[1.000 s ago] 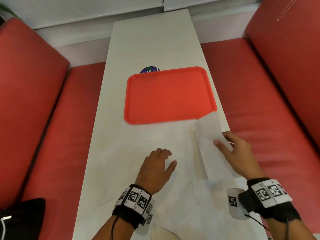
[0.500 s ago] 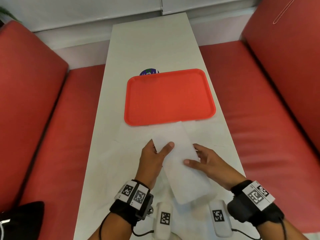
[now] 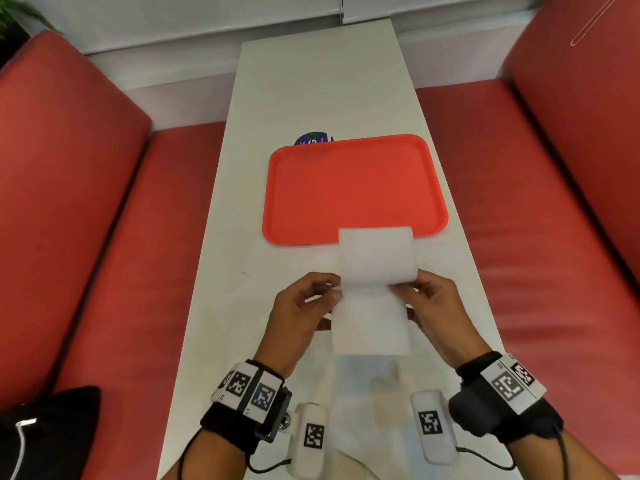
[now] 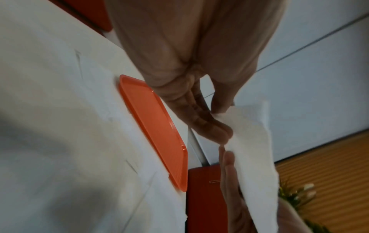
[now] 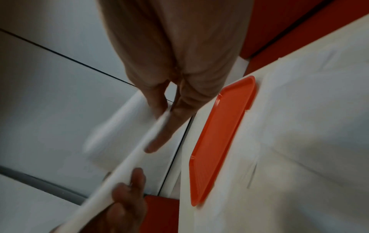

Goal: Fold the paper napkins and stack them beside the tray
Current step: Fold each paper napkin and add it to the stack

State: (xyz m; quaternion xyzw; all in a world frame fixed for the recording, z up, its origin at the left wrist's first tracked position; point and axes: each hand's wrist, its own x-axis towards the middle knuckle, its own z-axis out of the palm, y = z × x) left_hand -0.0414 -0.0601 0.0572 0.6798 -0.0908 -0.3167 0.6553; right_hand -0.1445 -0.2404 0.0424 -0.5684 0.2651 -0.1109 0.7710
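Note:
A white paper napkin point(image 3: 375, 268) hangs in the air above the table, bent at its middle, its far half overlapping the near rim of the orange tray point(image 3: 353, 188). My left hand point(image 3: 304, 299) pinches the napkin's left edge and my right hand point(image 3: 424, 296) pinches its right edge. The left wrist view shows my left hand point(image 4: 217, 119) pinching the napkin point(image 4: 253, 149) between thumb and fingers. In the right wrist view my right hand point(image 5: 167, 116) grips the blurred napkin point(image 5: 127, 159) edge-on. More flat white napkins point(image 3: 367, 389) lie spread on the table under my hands.
The narrow white table point(image 3: 322, 84) runs away from me between two red bench seats point(image 3: 104, 237). A round dark sticker point(image 3: 313, 139) peeks out behind the tray. A black bag point(image 3: 45, 431) sits on the left seat. A plant point(image 4: 297, 193) shows in the left wrist view.
My right hand carried the napkin from the table's right side to the middle, my left hand took its other edge, and both lifted it and bent it across its middle.

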